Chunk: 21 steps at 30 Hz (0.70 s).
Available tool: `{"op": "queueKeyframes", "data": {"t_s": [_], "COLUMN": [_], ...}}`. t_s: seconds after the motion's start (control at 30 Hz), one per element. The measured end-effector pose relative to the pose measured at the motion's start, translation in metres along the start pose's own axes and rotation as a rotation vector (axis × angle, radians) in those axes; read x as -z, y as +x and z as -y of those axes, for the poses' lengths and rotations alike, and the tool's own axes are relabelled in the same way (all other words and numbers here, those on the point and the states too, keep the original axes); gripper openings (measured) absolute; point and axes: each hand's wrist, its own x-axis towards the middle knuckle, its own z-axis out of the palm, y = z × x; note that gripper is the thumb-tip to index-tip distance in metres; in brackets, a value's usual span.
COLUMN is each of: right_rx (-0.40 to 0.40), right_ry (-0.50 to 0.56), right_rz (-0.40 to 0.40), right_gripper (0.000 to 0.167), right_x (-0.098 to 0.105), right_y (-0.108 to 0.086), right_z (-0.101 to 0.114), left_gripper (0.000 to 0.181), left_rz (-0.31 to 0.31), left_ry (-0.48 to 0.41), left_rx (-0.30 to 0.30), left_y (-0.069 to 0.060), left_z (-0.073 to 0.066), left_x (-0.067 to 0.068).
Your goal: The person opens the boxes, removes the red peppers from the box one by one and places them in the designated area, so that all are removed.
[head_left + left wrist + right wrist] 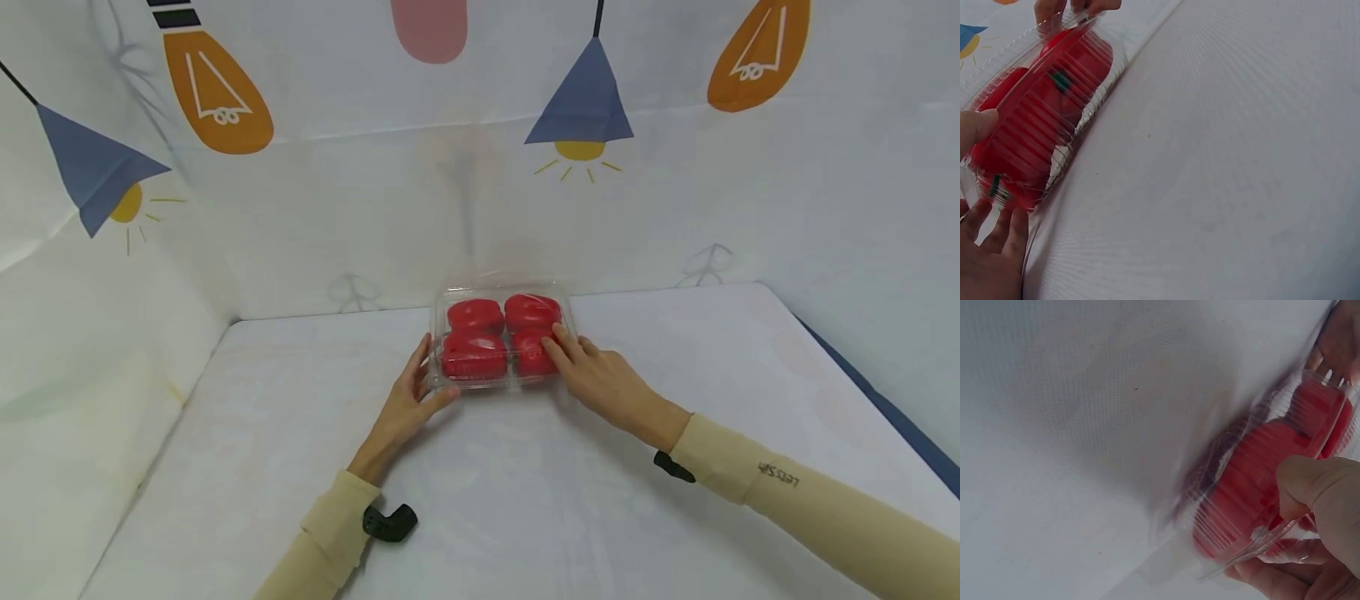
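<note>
At left, a bare left hand [401,408], thumb spread from its nearly straight fingers, touches the near left corner of a clear, ribbed plastic container [480,384] that sits at the middle of the back edge of a white-covered table [525,500]. The glossy, see-through box, its ribbed wall facing the person and its seemingly longer axis running left to right, holds four rounded red peppers [474,355] in two rows of two, some showing green stems [1061,80]. At right, a bare right hand [603,379] pinches the box's near right corner between thumb and fingers.
</note>
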Motion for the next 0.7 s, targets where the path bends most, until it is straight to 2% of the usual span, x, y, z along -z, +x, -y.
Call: {"op": "queueKeyframes", "data": {"t_s": [0.07, 0.2, 0.7], "right_rx": [-0.006, -0.025, -0.054], "right_ry": [0.003, 0.006, 0.029], "right_rz": [0.004, 0.008, -0.041], "right_gripper": [0.067, 0.065, 0.062], "right_x": [0.0002, 0.0001, -0.004], "right_y": [0.0013, 0.0017, 0.0003], "right_z": [0.0008, 0.0023, 0.0037], "left_gripper": [0.092, 0.092, 0.09], "left_rz": [0.002, 0.006, 0.003], "left_ry": [0.006, 0.004, 0.007], "left_rx": [0.0, 0.002, -0.002], "left_y": [-0.0027, -0.0036, -0.0041], "left_z": [-0.006, -0.0083, -0.0068], "left_x": [0.0, -0.0002, -0.0008]}}
